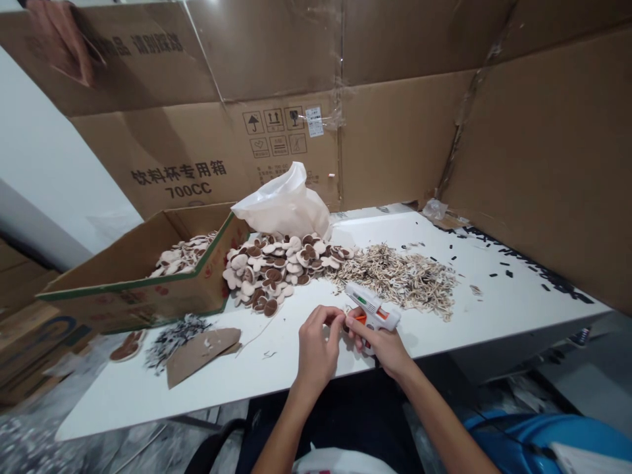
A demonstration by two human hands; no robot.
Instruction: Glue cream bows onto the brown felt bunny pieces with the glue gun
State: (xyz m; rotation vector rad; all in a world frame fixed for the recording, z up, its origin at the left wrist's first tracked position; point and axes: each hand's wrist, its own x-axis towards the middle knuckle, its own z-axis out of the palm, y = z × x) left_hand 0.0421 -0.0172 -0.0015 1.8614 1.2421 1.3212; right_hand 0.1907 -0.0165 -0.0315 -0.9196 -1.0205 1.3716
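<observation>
My right hand is wrapped round a white hot glue gun with orange parts, above the front of the white table. Beside it, my left hand is closed in a pinch, its fingertips meeting my right hand's; whatever lies between them is too small to make out. Behind the glue gun spreads a heap of thin, cream-coloured short pieces. To its left is a pile of brown and cream padded fabric shapes.
An open cardboard box holds more fabric shapes at left. A white plastic bag stands behind the pile. Dark scraps and a cardboard piece lie front left. Small black pieces dot the right. Cardboard walls enclose the back. Another person's hand hangs upper left.
</observation>
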